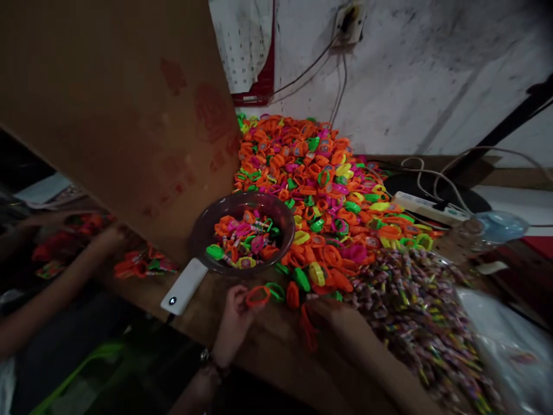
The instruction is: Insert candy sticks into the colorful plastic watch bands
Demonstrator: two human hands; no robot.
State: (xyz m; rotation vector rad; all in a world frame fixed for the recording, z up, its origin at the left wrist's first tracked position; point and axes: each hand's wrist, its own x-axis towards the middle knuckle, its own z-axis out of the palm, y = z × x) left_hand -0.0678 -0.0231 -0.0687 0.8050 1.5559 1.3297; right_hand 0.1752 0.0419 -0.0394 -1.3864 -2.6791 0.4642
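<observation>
My left hand (237,311) is closed, pinching an orange toy watch (258,296) shaped into a loop, just in front of the bowl. My right hand (332,311) reaches in from the right, dim and blurred. An orange toy watch (308,329) hangs at its fingers, which seem closed on it, though the fingertips are partly hidden. Between the hands lie a green toy watch (275,291) and another orange one (292,295). Behind them stands a dark purple bowl (201,245) holding toy watches and small wrapped sweets.
A heap of colourful toy watches (298,155) rises against the wall. Right of it spreads a pile of wrapped sweets (415,311) beside a clear plastic bag (510,346). A large cardboard box (129,115), a white device (185,286), a power strip (427,207) and another person's arm (64,276) surround the space.
</observation>
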